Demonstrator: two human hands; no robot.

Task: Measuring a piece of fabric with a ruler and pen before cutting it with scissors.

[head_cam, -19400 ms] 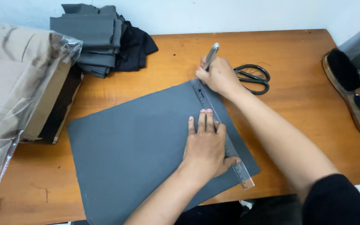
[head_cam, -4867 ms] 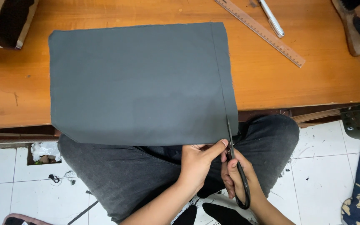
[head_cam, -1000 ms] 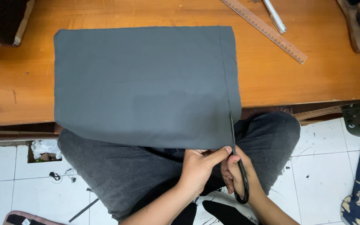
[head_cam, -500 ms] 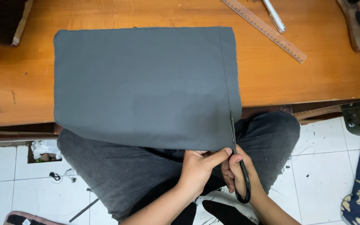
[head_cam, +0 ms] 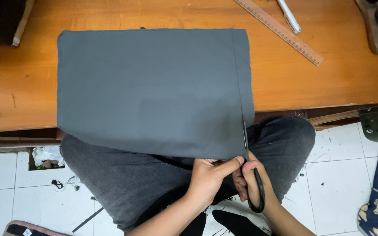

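A grey fabric sheet (head_cam: pixel 154 87) lies on the wooden table (head_cam: pixel 285 83) and hangs over its front edge above my lap. My left hand (head_cam: pixel 211 175) pinches the fabric's lower edge just left of a marked line near the right side. My right hand (head_cam: pixel 252 181) grips black scissors (head_cam: pixel 248 153), whose blades point up into the fabric along that line, a short way in from the hem.
A long ruler (head_cam: pixel 278 30) and a silver pen (head_cam: pixel 288 16) lie at the table's far right. A dark shoe (head_cam: pixel 375 26) sits at the right corner. Dark folded cloth (head_cam: pixel 5 19) is at the far left. White tiled floor lies below.
Much earlier I marked the fabric with ruler and pen on the table. Over the last second the scissors have crept slightly further up the line; my hands stay at the hem.
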